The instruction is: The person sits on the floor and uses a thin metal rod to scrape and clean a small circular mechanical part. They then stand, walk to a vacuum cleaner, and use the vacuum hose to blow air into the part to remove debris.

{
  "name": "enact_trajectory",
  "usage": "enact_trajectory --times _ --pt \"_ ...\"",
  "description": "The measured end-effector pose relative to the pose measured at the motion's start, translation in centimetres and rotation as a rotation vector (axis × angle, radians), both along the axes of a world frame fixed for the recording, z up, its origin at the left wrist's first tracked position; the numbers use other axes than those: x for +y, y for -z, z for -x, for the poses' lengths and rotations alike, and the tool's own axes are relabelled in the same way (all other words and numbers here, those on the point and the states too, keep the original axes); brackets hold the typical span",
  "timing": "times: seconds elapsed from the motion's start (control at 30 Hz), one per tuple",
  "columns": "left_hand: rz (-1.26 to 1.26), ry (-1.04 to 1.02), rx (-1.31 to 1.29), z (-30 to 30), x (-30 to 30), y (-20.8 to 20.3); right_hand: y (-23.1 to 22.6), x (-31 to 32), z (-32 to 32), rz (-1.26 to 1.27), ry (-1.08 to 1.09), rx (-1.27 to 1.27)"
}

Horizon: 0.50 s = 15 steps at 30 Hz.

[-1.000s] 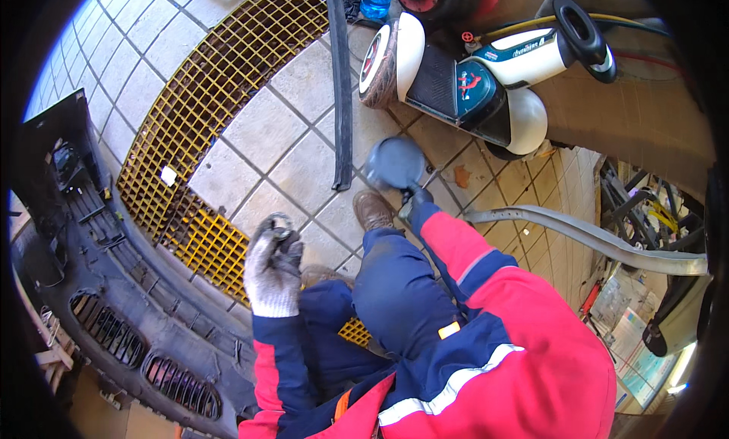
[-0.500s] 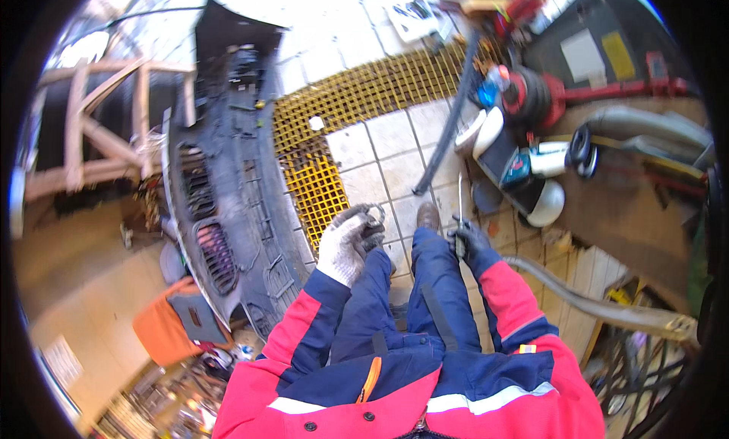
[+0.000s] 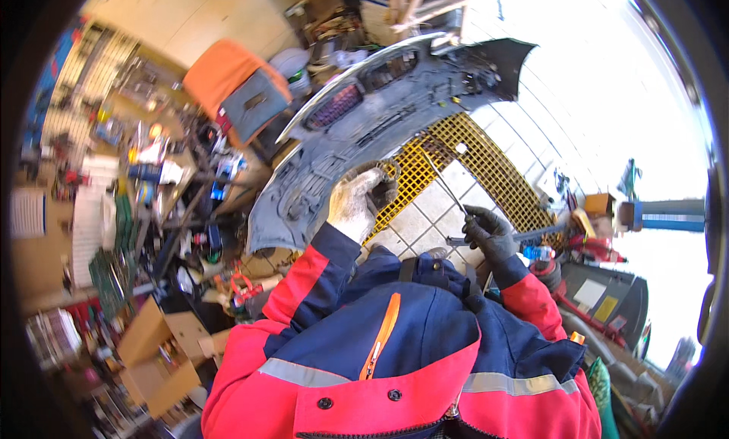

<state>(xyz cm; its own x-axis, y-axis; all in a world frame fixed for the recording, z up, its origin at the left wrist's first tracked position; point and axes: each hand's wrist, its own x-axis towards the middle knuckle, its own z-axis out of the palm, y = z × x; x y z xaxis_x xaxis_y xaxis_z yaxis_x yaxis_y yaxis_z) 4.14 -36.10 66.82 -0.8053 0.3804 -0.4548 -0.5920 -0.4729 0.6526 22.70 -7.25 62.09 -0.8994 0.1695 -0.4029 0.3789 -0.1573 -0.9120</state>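
Observation:
My left hand (image 3: 354, 202), in a whitish glove with dark fingertips, is closed at chest height around a small ring-shaped metal piece (image 3: 392, 168). The exact kind of the ring cannot be made out. My right hand (image 3: 488, 229), in a dark glove, grips a screwdriver (image 3: 448, 185) by its handle. Its long thin shaft slants up and to the left, its tip apart from the ring. Beyond my left hand lies a large grey car bumper (image 3: 364, 120) with its ribbed inner side facing me.
Yellow floor grating (image 3: 497, 162) and white tiles (image 3: 448, 204) lie ahead. An orange chair (image 3: 231, 71) stands left of the bumper. Cluttered shelves and an open cardboard box (image 3: 163, 355) fill the left. A red jack (image 3: 596, 249) and a dark panel (image 3: 607, 287) are at right.
My view has swung to the left, bringing the chair and cluttered shelves in. Both hands keep their hold; the screwdriver, upright before, now slants toward the left hand.

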Motion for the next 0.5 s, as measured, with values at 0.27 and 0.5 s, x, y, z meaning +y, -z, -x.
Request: enact_trajectory --times 0.27,0.5 --pt "-0.055 -0.383 0.057 -2.7 -16.1 -2.8 -9.4 -14.4 7.0 -0.426 -0.415 0.325" --pt "-0.033 -0.572 0.087 -6.1 -21.7 -4.1 -12.0 -20.5 10.2 -0.597 -0.652 0.518"
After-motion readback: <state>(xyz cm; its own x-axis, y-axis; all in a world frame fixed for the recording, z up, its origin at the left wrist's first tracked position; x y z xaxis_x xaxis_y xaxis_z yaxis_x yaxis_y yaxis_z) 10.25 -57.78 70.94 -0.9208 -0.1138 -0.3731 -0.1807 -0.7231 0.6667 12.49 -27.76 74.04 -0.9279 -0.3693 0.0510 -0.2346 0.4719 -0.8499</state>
